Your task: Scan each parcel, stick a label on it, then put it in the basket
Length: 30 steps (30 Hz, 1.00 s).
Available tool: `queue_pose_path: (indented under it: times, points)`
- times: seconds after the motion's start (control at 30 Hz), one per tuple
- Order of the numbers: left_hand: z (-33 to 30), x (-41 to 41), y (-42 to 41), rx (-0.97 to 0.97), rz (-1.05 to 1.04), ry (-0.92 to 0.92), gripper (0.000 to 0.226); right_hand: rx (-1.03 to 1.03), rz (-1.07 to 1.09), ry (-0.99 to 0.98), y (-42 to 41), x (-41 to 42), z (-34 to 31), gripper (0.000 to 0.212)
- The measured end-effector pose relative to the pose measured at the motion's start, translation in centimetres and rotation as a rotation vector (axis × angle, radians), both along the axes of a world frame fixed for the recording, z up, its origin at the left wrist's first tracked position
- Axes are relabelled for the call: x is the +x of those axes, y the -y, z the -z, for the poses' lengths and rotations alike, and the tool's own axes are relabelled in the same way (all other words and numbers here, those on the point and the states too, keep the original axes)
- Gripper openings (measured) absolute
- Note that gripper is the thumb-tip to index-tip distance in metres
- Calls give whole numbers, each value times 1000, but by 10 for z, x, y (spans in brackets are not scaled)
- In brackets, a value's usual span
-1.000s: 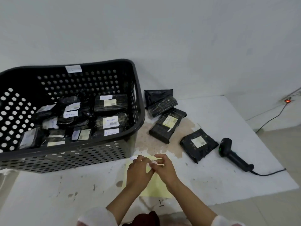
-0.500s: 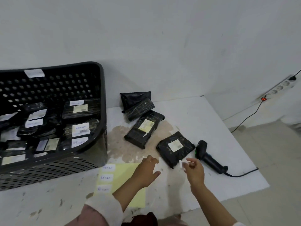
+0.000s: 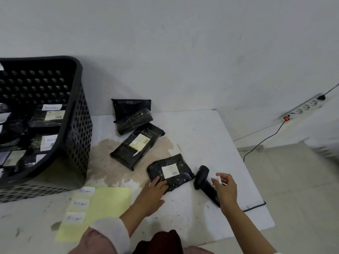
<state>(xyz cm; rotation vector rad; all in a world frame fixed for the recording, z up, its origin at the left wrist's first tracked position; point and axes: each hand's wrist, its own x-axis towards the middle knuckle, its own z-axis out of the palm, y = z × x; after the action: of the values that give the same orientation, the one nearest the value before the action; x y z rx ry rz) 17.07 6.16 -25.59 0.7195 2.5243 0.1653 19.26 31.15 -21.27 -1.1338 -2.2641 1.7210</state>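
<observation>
On stained white table (image 3: 211,136), left hand (image 3: 153,194) fingers flat on crinkly black parcel (image 3: 170,171), right hand (image 3: 226,189) pinching seemingly a small white label (image 3: 220,181).

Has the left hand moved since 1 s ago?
Yes. The left hand left the yellow label sheet and now rests on the nearest parcel, closer to the scanner.

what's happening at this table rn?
A person is processing black parcels at a white table. Their left hand rests on the nearest parcel, fingers on its edge, while the right hand pinches a small white label just above the scanner. Three more parcels wait near the wall. The basket already holds labelled ones, and three labels remain on the yellow sheet.
</observation>
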Motion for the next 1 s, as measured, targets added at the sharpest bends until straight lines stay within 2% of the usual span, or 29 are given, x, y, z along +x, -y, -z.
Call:
queue_pose_path:
  times: [0.17,0.33,0.4,0.47,0.53,0.6,0.63,0.7,0.8,1.0]
  points:
    - [8,15,34,187,-127,-89,41,-64,-63,-16,6,-20,0,20]
    - [-6,20,36,231,-246,-121,21,-130,-184,-27,38,-41,-6,17]
    - [-18,15,23,352,-405,-131,16,-176,-230,-34,56,-46,-11,17]
    - [-36,6,5,622,-700,-11,18,-188,-295,-58,76,-47,-17,16]
    - [-56,-5,-12,904,-973,279,30,-142,-408,-77,92,-45,-23,12]
    - [-69,-16,-22,1069,-1102,543,45,-79,-514,-98,103,-44,-27,10]
    - [-73,-21,-25,1107,-1129,602,51,-58,-544,-111,106,-44,-28,12]
    - [-80,-29,-24,1185,-1216,617,50,-34,-570,-129,111,-47,-32,15]
    - [-89,-41,-18,1325,-1337,558,33,-61,-584,-166,111,-58,-40,12]
    - [-96,-63,-5,1274,-1267,481,16,-138,-642,-179,109,-81,-54,13]
